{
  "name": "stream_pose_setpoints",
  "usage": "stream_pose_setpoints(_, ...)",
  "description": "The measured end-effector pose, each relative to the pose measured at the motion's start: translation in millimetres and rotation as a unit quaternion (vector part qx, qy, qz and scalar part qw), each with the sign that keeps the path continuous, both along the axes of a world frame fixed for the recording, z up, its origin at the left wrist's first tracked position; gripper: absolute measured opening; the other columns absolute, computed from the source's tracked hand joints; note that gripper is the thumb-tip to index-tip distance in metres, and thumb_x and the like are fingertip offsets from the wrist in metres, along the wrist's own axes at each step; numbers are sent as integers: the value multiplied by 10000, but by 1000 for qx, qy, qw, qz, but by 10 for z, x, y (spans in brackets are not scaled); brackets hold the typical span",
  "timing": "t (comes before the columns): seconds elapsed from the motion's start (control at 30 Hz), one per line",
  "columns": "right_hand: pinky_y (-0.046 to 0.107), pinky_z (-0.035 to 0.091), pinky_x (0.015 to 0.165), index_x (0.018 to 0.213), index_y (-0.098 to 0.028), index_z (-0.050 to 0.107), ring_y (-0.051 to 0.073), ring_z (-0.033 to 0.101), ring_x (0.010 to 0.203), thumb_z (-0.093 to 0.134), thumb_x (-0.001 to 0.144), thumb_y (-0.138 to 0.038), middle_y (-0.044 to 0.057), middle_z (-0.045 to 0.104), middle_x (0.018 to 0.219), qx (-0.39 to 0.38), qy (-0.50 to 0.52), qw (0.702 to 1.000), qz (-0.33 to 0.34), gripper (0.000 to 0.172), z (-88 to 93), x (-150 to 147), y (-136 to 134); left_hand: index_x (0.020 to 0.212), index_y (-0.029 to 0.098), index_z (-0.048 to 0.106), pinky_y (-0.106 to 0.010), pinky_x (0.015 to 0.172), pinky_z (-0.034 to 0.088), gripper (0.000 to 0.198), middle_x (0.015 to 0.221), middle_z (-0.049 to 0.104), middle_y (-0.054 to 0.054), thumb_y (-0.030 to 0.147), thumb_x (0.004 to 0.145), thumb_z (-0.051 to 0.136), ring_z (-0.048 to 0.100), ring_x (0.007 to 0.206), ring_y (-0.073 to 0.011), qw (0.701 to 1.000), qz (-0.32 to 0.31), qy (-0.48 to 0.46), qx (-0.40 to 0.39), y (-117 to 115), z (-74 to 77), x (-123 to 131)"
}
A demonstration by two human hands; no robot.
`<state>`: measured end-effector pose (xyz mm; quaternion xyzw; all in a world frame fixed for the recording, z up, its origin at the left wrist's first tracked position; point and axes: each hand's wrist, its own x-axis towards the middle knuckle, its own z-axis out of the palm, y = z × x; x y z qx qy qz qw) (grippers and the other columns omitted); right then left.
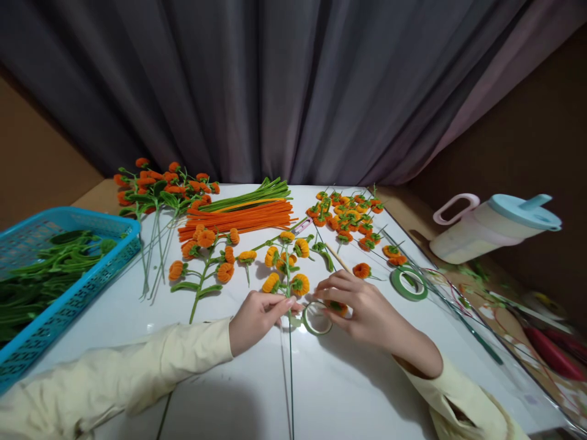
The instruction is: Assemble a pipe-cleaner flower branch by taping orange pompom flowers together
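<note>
My left hand (259, 316) pinches the green stem (290, 360) of a spray of yellow pipe-cleaner flowers (300, 285). The stem runs straight down toward me, and a short pale green strip shows beside the fingertips. My right hand (367, 308) is curled, with its fingertips at the edge of a roll of green floral tape (317, 318). Between its fingers and thumb an orange flower head (338, 307) shows; whether it is gripped or lies behind them I cannot make out. Left of the spray lies an orange flower branch (202, 275) with green leaves.
A blue basket (131, 235) of green leaf pieces stands at left. Orange and green pipe cleaners (238, 220) lie at the back, near stemmed orange flowers (169, 183). Loose flower heads (351, 217) spread at right, near another tape roll (409, 283) and a lidded cup (486, 226).
</note>
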<state>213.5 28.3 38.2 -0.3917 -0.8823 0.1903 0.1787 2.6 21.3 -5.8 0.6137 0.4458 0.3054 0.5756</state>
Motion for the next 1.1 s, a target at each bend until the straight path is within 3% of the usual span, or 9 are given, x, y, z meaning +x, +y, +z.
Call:
stream_pose_setpoints(0.07,290,430,722,877,-179,666,184,552,807,544,803,-176,62,660,880,-13,59,998,-23,142,41,-54,-50,846,95,712,-198,532,437,355,690,667,-53,361,816,478,486,565,-114,1000,1,-2,2,-2,3,-1)
stream_pose_setpoints(0.13,241,428,634,852,-167,662,137,545,668,553,823,-254,47,666,817,-84,111,988,-60,142,42,-152,-117,733,96,694,-195,511,408,357,586,599,-22,367,814,476,451,538,-106,1000,1,-7,10,0,1,0)
stream_pose_setpoints(0.2,207,397,535,859,-171,659,99,499,547,600,796,-321,21,667,774,-176,125,973,-85,173,-4,-265,-179,614,104,637,-195,500,373,376,512,500,9,376,814,472,419,522,-99,1000,2,-10,19,7,-7,0)
stream_pose_setpoints(0.3,193,358,505,822,-164,656,84,447,508,644,756,-333,-7,635,682,-237,136,957,-97,182,-116,-398,-238,541,117,560,-201,495,325,399,495,411,30,390,816,466,379,516,-93,1000,1,-9,27,16,-23,-1)
stream_pose_setpoints(0.5,188,298,468,704,-135,618,69,351,463,585,792,-274,-46,492,502,-284,174,933,-134,168,-244,-503,-261,617,100,600,-215,505,296,389,524,427,18,394,822,449,370,541,-103,999,-18,1,26,10,-14,-7)
stream_pose_setpoints(0.77,180,288,444,612,-139,557,65,363,442,512,820,-249,-35,505,474,-322,212,911,-144,240,-251,-549,-269,586,109,566,-217,496,277,386,519,395,23,387,823,444,346,538,-100,999,-22,6,26,-3,-4,0)
stream_pose_setpoints(1.1,184,262,420,735,-120,647,60,335,418,547,798,-269,-54,449,448,-331,176,915,-148,190,-179,-468,-228,531,121,536,-236,467,192,399,503,259,43,388,812,441,256,512,-93,997,-8,47,54,-1,-8,-1)
